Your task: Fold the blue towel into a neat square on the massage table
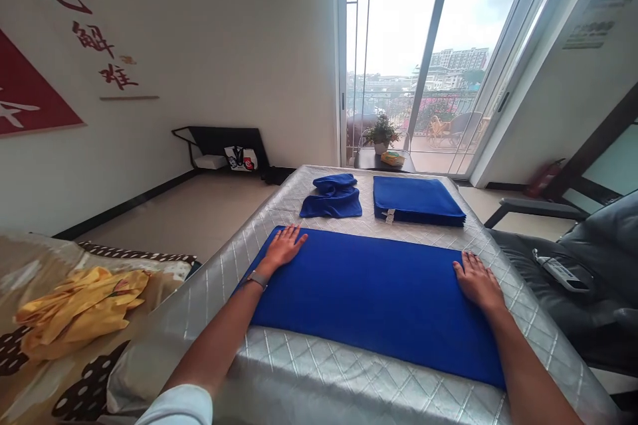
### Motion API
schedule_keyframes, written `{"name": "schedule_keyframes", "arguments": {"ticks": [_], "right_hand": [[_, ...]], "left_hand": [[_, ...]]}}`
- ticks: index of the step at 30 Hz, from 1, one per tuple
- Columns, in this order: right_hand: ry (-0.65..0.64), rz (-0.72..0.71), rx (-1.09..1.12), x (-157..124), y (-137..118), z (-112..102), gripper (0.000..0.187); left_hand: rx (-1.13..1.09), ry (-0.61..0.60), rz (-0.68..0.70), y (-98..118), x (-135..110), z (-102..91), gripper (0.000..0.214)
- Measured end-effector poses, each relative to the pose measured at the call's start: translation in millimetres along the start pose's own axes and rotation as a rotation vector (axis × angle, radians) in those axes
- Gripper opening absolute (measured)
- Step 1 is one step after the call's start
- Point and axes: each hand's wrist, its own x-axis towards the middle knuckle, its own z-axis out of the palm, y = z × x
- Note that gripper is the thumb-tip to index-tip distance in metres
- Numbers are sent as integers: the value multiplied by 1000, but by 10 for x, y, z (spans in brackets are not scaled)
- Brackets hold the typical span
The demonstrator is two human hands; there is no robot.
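Observation:
A blue towel (373, 299) lies spread flat on the quilted silver-grey cover of the table (309, 352). Across its far left corner my left hand (285, 246) rests flat, fingers stretched out. My right hand (479, 281) lies palm down at the far right corner, fingers extended partly past the edge. Beyond the towel, a crumpled blue towel (333, 198) sits on the left. To its right is a neat stack of folded blue towels (417, 199), with a white label showing at its near edge. Neither hand grips anything.
On the left, a yellow cloth (84, 309) lies on a brown dotted cover. A black armchair (538, 265) holding a white power strip (561, 272) stands close on the right. Behind the table are a small stand with a potted plant (381, 134) and glass sliding doors (393, 46).

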Motion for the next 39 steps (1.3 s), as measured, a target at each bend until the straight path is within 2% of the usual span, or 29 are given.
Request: {"name": "schedule_keyframes", "arguments": {"ticks": [3, 7, 9, 11, 13, 16, 18, 19, 20, 22, 25, 28, 31, 34, 36, 39], "right_hand": [[-3, 10, -10, 7, 0, -4, 69], [15, 67, -47, -37, -45, -85, 67], [65, 86, -101, -130, -200, -163, 65], [130, 7, -139, -288, -520, -239, 63], [150, -163, -120, -497, -992, -277, 63], [55, -382, -11, -817, -1748, -232, 66], [-16, -436, 51, -958, -2078, -164, 69], [-46, -437, 69, -995, -2149, -130, 70], [-68, -430, 77, -1008, -2150, -97, 71], [-84, -399, 60, -976, -1945, -40, 71], [-42, -302, -19, -850, -1260, 31, 70], [7, -127, -67, -728, -486, 86, 72], [23, -16, -46, -667, -16, 113, 75], [16, 7, -6, -666, 68, 110, 78], [21, 14, 9, -679, 20, 101, 79], [34, 7, 22, -694, -40, 86, 79]], "left_hand": [[23, 25, -61, -261, 1, -1, 78], [45, 48, -63, -224, -10, 2, 82], [43, 46, -62, -189, -17, -1, 83], [41, 42, -65, -181, -19, -1, 83], [42, 45, -65, -192, -16, 4, 83], [37, 50, -57, -213, -12, 14, 82], [30, 52, -58, -221, -15, 18, 82], [27, 57, -57, -222, -17, 19, 81], [25, 66, -54, -223, -20, 19, 81], [17, 85, -44, -222, -25, 19, 80], [-10, 100, -31, -218, -24, 22, 78], [-39, 93, -41, -216, -22, 19, 77], [-62, 131, -52, -209, -47, -26, 73], [-34, 310, 4, -92, -125, -133, 65], [-22, 387, 56, 141, -221, -211, 62], [-57, 296, 194, 759, -464, -229, 64]]}}
